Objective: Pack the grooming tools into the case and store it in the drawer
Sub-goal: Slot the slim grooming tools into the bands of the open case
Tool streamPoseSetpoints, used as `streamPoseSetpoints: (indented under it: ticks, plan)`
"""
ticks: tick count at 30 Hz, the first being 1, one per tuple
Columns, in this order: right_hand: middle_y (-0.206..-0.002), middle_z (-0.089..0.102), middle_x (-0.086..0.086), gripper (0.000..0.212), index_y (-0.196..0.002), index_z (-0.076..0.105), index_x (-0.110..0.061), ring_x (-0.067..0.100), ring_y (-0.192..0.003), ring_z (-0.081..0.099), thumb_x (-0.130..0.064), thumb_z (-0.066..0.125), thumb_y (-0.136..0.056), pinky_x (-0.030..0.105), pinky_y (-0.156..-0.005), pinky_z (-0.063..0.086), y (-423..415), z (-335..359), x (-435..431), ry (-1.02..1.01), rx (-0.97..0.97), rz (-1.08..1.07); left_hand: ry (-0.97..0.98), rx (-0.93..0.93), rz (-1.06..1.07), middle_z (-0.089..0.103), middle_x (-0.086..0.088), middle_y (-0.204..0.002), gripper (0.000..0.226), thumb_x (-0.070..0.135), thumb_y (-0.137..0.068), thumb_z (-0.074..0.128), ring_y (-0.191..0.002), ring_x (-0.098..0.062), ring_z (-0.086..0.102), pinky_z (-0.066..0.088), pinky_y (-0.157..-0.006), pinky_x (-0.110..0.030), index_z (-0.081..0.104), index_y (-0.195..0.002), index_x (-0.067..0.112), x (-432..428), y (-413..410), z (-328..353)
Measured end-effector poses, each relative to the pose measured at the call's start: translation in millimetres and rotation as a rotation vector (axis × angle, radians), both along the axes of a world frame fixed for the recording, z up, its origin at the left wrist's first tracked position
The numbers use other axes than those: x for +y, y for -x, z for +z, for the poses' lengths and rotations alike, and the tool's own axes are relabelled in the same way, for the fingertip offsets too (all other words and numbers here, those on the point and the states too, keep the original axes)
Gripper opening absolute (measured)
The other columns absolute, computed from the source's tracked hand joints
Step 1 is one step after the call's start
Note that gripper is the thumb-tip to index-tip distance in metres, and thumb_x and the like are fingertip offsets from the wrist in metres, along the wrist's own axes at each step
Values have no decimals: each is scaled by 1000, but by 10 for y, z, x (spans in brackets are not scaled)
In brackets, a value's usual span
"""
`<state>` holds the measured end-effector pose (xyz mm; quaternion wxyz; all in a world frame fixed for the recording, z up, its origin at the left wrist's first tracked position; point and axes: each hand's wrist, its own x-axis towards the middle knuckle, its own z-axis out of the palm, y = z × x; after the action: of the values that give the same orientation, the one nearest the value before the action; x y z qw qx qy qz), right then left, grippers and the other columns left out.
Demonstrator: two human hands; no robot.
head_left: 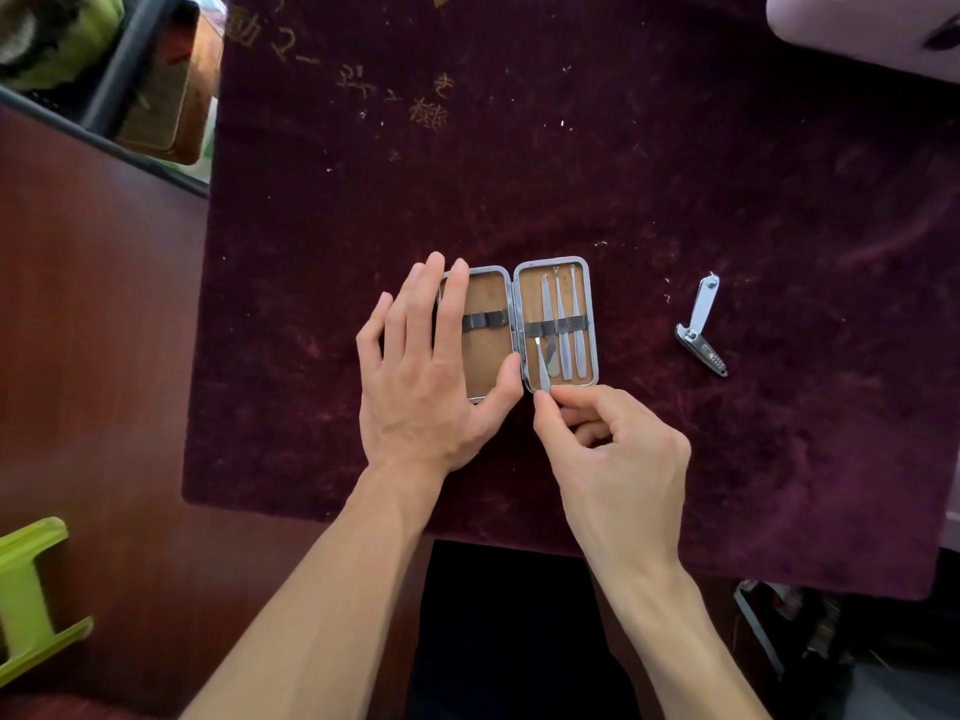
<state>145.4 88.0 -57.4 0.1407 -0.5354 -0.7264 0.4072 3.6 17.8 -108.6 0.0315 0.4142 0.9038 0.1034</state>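
A small metal-framed case (519, 283) lies open flat on a dark purple velvet cloth (571, 148), tan lining up. Its right half holds three slim steel tools (566, 314) under a black elastic band. My left hand (421, 366) rests flat on the case's left half, thumb at the hinge. My right hand (608, 439) pinches the lower end of a thin steel tool (542, 363) whose tip points up under the elastic at the right half's left side. A silver nail clipper (702, 327) with its lever raised lies on the cloth to the right.
The cloth covers a reddish wooden table (93, 356). A lime green plastic object (31, 595) sits at the lower left edge. A pale object (872, 23) is at the top right corner. Clutter and a box (166, 85) lie beyond the table's top left.
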Motion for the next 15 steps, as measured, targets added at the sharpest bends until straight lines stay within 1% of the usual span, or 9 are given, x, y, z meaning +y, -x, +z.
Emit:
streamPoseSetpoints:
  ticks: [6,9,12,15]
  plan:
    - [-76,73,-9,4,-93,83,-21,7,-60,66,-22,85,-90,31,-60,61,52,-31,21,-61,-29,46,-2,1,-1,34,-5,-165,85,63,-92,49,-154,-21,33,25,-125,-45,32,-160,15,-6,3,-17]
    - [-76,73,-6,4,-92,83,-17,12,-57,66,-20,85,-91,39,-56,61,91,-48,28,-112,-42,66,-6,-3,-1,35,-5,-165,83,62,-93,49,-154,-22,33,25,-125,-45,32,-159,15,-2,4,-17]
    - [-76,73,-3,5,-91,83,-14,14,-58,65,-19,84,-92,42,-54,60,134,-65,39,-149,-42,81,-3,-4,-1,35,-5,-165,82,61,-93,47,-154,-22,33,24,-126,-44,32,-159,15,-5,0,-15]
    - [-77,72,-3,5,-95,84,-13,9,-58,61,-18,83,-93,40,-52,59,158,-71,59,-183,-40,106,-2,-1,0,35,-5,-165,82,61,-94,48,-154,-22,33,23,-126,-43,32,-159,15,-3,-2,-13]
